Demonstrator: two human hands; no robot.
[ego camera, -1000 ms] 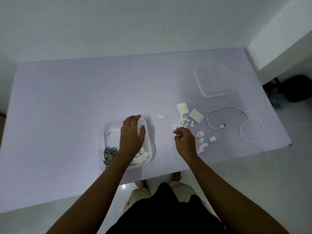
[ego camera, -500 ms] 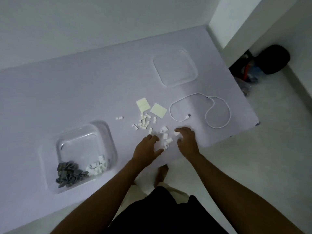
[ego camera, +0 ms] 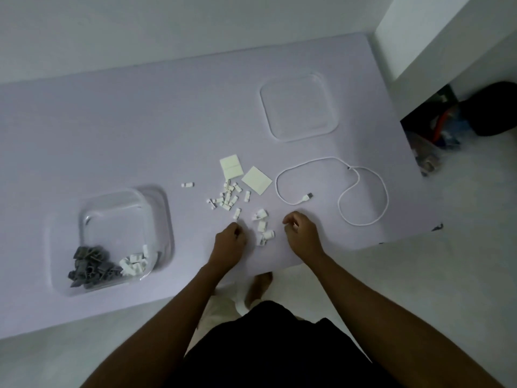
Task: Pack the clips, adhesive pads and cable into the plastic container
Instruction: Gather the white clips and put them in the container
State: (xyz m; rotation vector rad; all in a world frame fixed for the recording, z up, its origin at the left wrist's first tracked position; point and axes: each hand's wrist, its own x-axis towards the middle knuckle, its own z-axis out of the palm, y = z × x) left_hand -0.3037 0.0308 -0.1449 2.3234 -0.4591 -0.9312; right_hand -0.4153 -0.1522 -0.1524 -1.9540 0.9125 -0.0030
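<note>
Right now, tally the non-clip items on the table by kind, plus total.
Plastic container: 1
Clear lid: 1
Adhesive pad sheets: 2
White cable: 1
Total: 5

The small clips are too many and too small to count; grey and white ones lie in the container, loose white ones by the left hand and right hand.

Left hand (ego camera: 228, 245) and right hand (ego camera: 302, 233) flanking loose white clips (ego camera: 263, 228), plastic container (ego camera: 165, 217) left
</note>
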